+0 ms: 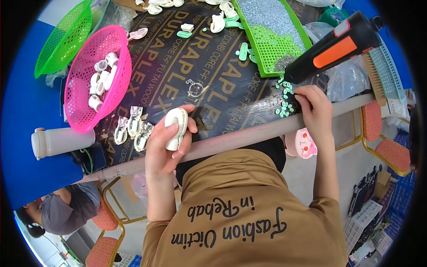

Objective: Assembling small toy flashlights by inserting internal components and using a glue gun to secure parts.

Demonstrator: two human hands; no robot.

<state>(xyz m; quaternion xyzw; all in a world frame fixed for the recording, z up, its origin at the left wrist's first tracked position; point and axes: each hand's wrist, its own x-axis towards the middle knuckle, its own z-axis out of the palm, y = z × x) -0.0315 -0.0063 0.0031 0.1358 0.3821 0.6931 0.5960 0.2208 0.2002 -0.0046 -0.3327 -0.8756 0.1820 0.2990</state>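
Head view, looking down on your two hands at the near edge of the worktop (pixel 249 133).

Left hand (pixel 162 147): your fingers are wrapped around a white oval plastic casing (pixel 174 128), held upright just above the worktop's rounded front rail. Just to its left lie a few clear-wrapped white parts (pixel 133 129), side by side on the dark printed sheet (pixel 178 75) that covers the worktop.

Right hand (pixel 316 111): your fingers are curled and pinching down among a scatter of small mint-green pieces (pixel 284 100) at the rail; which piece they grip cannot be told. A black electric screwdriver with an orange panel (pixel 333 49) hangs tilted just above this hand, its tip pointing down at the green pieces.

Other items:
- Pink mesh basket (pixel 86 111), tilted, holding white plastic parts (pixel 100 78), far left of the sheet.
- Green mesh basket (pixel 62 40) beyond it.
- Green perforated tray (pixel 271 49) with fine grey screws, behind the screwdriver tip.
- White bottle (pixel 60 142) lying on its side at the left end.
- Clear plastic ring (pixel 195 88) mid-sheet.
- Mint-green and white casings (pixel 218 22) scattered at the far edge.
- Another person (pixel 62 211), seated, lower left, apart from your hands.
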